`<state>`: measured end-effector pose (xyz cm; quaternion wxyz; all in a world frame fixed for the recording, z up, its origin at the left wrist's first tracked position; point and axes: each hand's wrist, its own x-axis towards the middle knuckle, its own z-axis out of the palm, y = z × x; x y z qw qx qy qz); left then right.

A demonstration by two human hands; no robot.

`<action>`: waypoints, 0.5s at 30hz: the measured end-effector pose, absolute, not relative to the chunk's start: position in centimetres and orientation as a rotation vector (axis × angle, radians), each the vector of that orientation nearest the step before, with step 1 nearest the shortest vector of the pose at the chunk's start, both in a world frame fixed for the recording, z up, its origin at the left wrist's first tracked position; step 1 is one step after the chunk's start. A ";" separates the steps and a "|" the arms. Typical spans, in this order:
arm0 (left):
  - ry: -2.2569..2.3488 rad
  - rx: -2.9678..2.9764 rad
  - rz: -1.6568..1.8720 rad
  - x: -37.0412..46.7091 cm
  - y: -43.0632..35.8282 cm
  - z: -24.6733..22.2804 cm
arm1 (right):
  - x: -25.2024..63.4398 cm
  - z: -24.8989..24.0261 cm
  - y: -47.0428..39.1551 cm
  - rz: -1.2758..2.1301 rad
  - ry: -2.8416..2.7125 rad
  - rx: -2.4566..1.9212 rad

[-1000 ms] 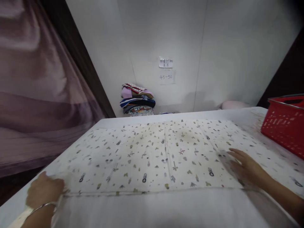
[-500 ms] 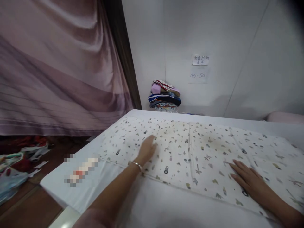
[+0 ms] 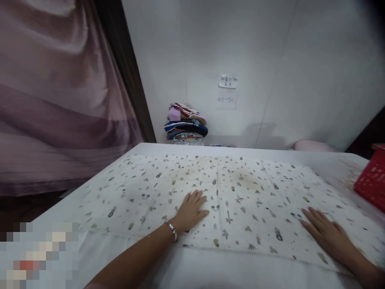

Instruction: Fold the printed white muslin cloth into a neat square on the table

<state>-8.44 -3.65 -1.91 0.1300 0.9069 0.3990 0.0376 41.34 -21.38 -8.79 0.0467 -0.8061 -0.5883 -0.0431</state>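
A white cloth [image 3: 198, 204] with a small print of leaves and figures is spread out over the white table [image 3: 168, 269]. Faint crease lines cross it, and brownish patches show in its middle. My left hand [image 3: 191, 212], a silver bracelet at its wrist, lies palm down on the cloth left of one crease, fingers apart. Farther right, my right hand [image 3: 326, 233] also rests on the cloth, its fingers stretched out near the front edge. Neither hand grips anything.
Folded clothes [image 3: 186, 124] are stacked behind the table against the wall. Two paper notes [image 3: 227, 92] hang there. A red plastic basket [image 3: 373, 180] stands at the right. Pink curtains [image 3: 60, 104] hang at the left. A pixelated patch hides something at the lower left.
The view has turned right, bringing the red basket in. My left hand has come nearer the front edge and toward the right hand, from a blurred reach to lying flat. The cloth stays spread.
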 end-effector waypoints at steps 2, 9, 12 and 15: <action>1.199 2.639 0.135 -7.5 -3.5 -1.4 | 39.8 -7.4 -20.0 -0.085 -1.782 -2.565; 0.894 2.848 0.235 -2.3 -4.1 -2.2 | 37.1 -3.9 -14.5 -0.100 -1.841 -2.546; 0.808 2.914 0.228 -1.7 -4.2 -3.6 | 37.9 -4.0 -14.2 0.060 -1.751 -2.592; 0.804 2.956 0.226 -1.8 -3.9 -4.3 | 38.7 -3.9 -14.6 0.182 -1.720 -2.563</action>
